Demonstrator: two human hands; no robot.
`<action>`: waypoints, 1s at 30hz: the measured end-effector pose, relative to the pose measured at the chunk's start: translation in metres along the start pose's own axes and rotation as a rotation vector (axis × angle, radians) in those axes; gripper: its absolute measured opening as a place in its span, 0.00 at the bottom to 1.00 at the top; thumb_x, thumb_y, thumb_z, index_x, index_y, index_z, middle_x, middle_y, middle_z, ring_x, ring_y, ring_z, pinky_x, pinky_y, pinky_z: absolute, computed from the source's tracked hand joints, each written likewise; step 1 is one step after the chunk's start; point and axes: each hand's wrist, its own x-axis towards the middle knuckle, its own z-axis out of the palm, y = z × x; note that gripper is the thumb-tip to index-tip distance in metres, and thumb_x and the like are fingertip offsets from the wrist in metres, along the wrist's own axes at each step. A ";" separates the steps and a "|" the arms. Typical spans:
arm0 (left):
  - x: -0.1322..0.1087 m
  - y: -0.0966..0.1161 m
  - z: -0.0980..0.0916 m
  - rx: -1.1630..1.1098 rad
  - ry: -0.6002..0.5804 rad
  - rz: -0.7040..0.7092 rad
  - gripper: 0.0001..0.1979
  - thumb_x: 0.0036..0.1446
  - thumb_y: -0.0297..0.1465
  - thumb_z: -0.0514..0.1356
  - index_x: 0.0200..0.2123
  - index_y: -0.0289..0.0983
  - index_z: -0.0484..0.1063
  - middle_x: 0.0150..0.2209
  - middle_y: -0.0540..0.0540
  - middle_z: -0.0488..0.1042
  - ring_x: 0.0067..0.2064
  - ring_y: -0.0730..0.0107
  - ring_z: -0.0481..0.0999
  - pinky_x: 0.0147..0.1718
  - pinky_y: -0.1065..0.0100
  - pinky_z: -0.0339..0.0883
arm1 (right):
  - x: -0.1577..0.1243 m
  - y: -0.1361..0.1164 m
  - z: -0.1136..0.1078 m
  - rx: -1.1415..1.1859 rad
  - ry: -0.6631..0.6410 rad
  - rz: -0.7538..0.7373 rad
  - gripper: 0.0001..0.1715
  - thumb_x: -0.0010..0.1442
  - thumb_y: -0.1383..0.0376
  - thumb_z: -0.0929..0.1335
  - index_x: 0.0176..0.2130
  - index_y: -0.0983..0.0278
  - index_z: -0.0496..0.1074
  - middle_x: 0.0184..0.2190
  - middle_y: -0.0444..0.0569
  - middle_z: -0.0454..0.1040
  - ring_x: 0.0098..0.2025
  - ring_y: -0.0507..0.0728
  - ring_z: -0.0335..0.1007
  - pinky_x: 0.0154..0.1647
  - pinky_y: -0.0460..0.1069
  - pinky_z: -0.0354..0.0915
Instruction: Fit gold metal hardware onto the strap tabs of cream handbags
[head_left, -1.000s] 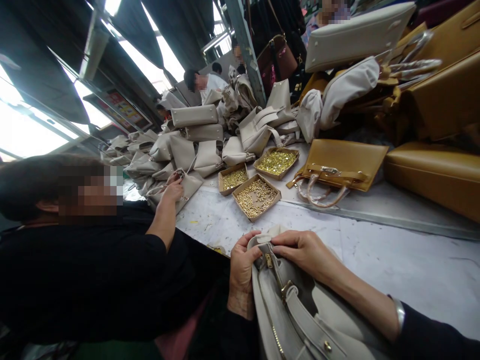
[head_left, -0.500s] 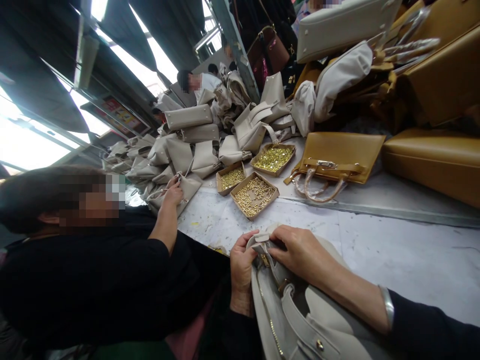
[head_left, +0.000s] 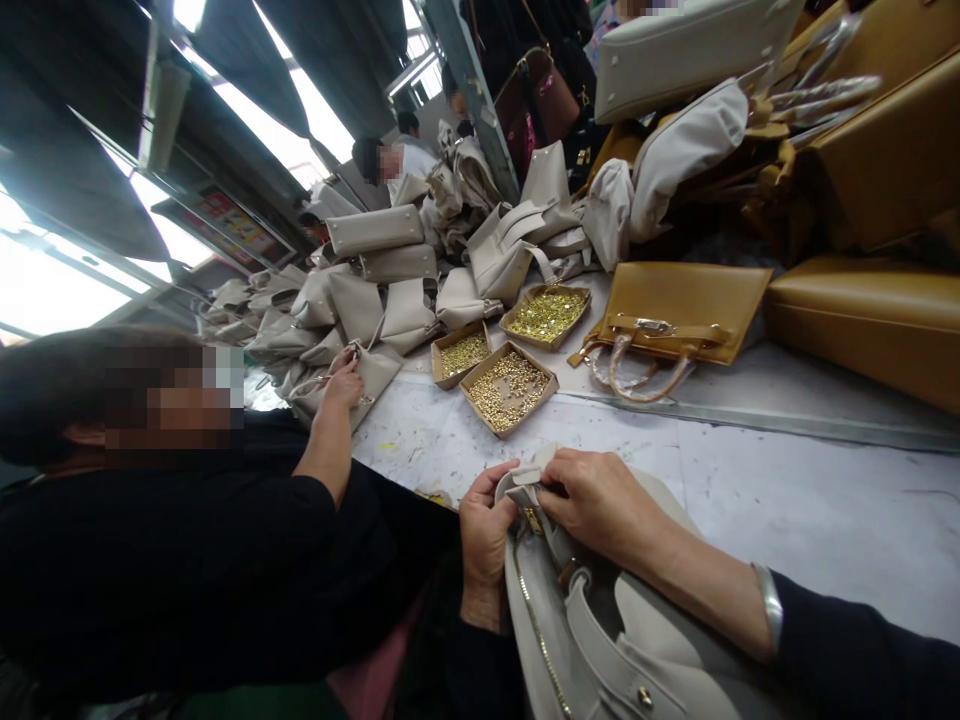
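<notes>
A light grey-beige handbag rests at the near table edge, its gold zipper running down the near side. My left hand grips the bag's upper corner, thumb on the near face and fingers behind the edge. Beside it, my right hand pinches the same corner near a small tab, fingers closed on the material. A gold zipper pull shows just below the fingers. Whether a small part sits between the right fingertips is hidden.
Cardboard trays of small gold hardware stand beyond the bag. A tan handbag lies to their right, and beige bags are heaped behind. At left, a co-worker in black handles another beige bag.
Both hands keep their hold on the bag's corner. My right hand has shifted very slightly upward; the view has moved a little.
</notes>
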 end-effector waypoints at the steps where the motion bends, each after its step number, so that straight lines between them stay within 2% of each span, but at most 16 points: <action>1: 0.000 0.000 0.000 0.006 0.002 0.001 0.27 0.39 0.34 0.78 0.43 0.32 0.78 0.34 0.44 0.81 0.35 0.63 0.81 0.36 0.70 0.73 | 0.000 0.000 0.000 -0.012 -0.003 0.005 0.05 0.60 0.69 0.72 0.31 0.64 0.80 0.32 0.49 0.80 0.35 0.57 0.76 0.34 0.49 0.57; 12: -0.002 0.002 0.000 0.013 -0.020 0.007 0.26 0.39 0.34 0.78 0.42 0.32 0.77 0.33 0.44 0.81 0.32 0.68 0.78 0.34 0.72 0.71 | -0.003 -0.004 0.002 0.010 0.041 -0.013 0.11 0.61 0.67 0.72 0.26 0.64 0.79 0.28 0.47 0.78 0.29 0.54 0.73 0.31 0.49 0.53; 21: 0.000 0.001 -0.001 -0.005 -0.069 0.007 0.26 0.40 0.32 0.77 0.42 0.33 0.75 0.34 0.45 0.79 0.33 0.69 0.77 0.34 0.73 0.70 | -0.008 -0.002 0.012 -0.006 0.055 -0.019 0.11 0.65 0.65 0.71 0.30 0.63 0.80 0.31 0.48 0.78 0.32 0.54 0.73 0.33 0.49 0.53; 30: 0.000 0.008 0.007 -0.009 -0.101 -0.029 0.25 0.39 0.30 0.75 0.42 0.33 0.72 0.33 0.47 0.77 0.30 0.72 0.73 0.31 0.75 0.67 | -0.012 0.005 0.025 -0.036 0.193 -0.103 0.15 0.64 0.69 0.70 0.25 0.64 0.76 0.26 0.45 0.73 0.26 0.51 0.67 0.30 0.51 0.49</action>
